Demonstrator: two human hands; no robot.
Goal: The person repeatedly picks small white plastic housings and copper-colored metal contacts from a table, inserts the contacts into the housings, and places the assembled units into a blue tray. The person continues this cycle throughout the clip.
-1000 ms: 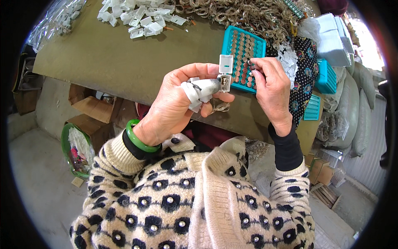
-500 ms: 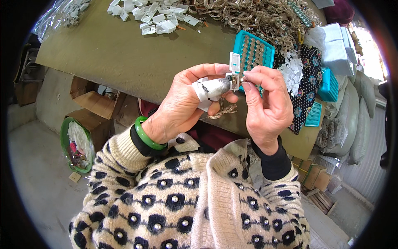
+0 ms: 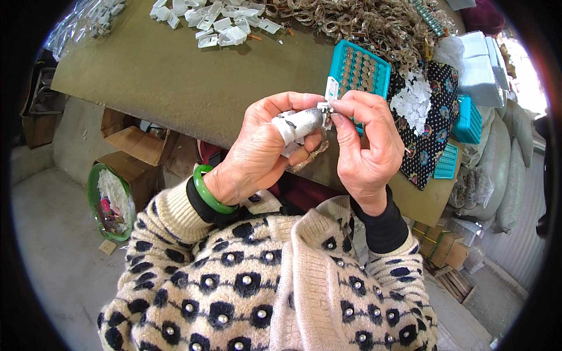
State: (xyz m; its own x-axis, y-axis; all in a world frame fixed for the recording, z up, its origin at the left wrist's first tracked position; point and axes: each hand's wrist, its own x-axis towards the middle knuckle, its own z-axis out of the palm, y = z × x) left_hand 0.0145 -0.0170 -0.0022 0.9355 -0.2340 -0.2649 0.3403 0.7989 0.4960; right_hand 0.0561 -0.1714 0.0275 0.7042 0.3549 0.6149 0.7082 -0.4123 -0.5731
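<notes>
My left hand [image 3: 249, 134] grips a small white battery case [image 3: 324, 107] whose hinged lid [image 3: 332, 88] stands up. A white wrap, grey and worn at its tip, covers my left thumb [image 3: 298, 124], which presses against the case. Beneath the case, a coil of thin wire [image 3: 315, 155] hangs by my left fingers. My right hand [image 3: 372, 143] is closed in a pinch at the case's right side. Its fingertips hide whatever small piece lies between them. Just beyond the hands is a teal tray [image 3: 338, 58] with rows of round button cells [image 3: 357, 65].
White plastic cases [image 3: 225, 26] and a heap of coiled wires [image 3: 351, 23] lie along the table's far side [image 3: 175, 76]. White slips [image 3: 413, 105] rest on a dark patterned cloth [image 3: 436, 123] at right. Teal trays [image 3: 466, 120] and sacks [image 3: 497, 169] stand farther right.
My right hand has moved left, bringing its fingertips against the case. The case has tilted, so its inside shows less. The wire coil has swung slightly.
</notes>
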